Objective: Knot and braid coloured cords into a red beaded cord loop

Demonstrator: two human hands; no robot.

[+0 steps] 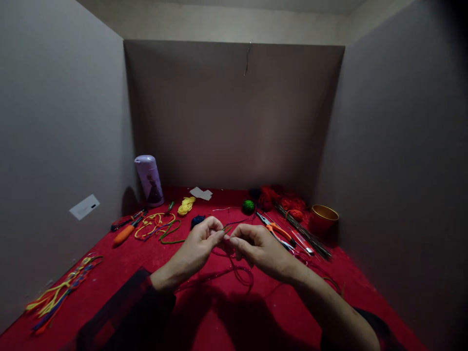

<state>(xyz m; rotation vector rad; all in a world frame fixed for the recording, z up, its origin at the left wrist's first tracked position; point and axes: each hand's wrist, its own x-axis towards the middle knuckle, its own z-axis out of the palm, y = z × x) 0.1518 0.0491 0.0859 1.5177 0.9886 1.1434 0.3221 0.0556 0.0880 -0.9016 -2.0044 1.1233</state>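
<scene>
My left hand (199, 246) and my right hand (258, 246) meet above the middle of the red cloth (153, 273). Both are closed in a pinch on a thin red cord (239, 273), fingertips almost touching. The cord hangs below them and loops over the cloth toward me. A short green strand (227, 227) sticks out just past the fingertips. A dark blue ball of thread (197, 221) lies right behind my left hand.
Behind the hands lie orange-handled pliers (278, 230), a green ball (248, 206), red yarn (285, 201), metal rods (303, 233), a gold-rimmed cup (324, 217), yellow cord (186, 205) and a purple canister (149, 180). Coloured cords (157, 226) and braids (62, 292) sit left. Grey walls enclose three sides.
</scene>
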